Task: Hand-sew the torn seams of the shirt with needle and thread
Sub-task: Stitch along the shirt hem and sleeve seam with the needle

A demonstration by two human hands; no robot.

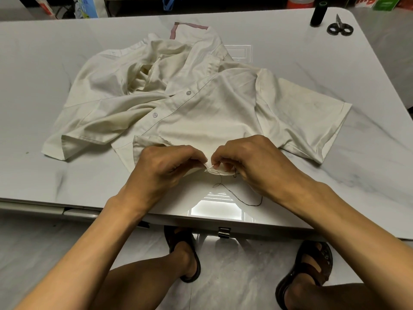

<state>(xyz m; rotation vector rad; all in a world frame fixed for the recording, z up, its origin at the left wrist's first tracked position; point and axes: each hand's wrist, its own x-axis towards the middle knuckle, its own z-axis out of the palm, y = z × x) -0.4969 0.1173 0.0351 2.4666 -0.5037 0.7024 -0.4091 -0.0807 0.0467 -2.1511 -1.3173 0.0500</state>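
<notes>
Hand-sewing at the near edge of the worktop (67,175). The shirt (201,113), a cream woven garment with soft creases and pale round buttons (188,93), lies crumpled across the middle of the glossy, marble-patterned surface, its hem drawn to the near edge. The left hand (165,168) pinches a folded edge of the cloth between thumb and curled fingers. The right hand (252,166), immediately beside it, has its fingertips closed on the needle (211,168), a thin bright sliver seen only in the small gap between the two hands. The needle's long axis runs roughly along the seam, its tip toward the left hand's pinch, so the right hand is the one placed to drive it; whether the tip has entered the cloth cannot be told. A fine dark thread (241,198) trails from the seam in loose loops over the near edge. A dark thread spool (317,15) stands upright at the far right corner, with black-handled scissors (340,27) lying just beside it, well apart from both hands.
</notes>
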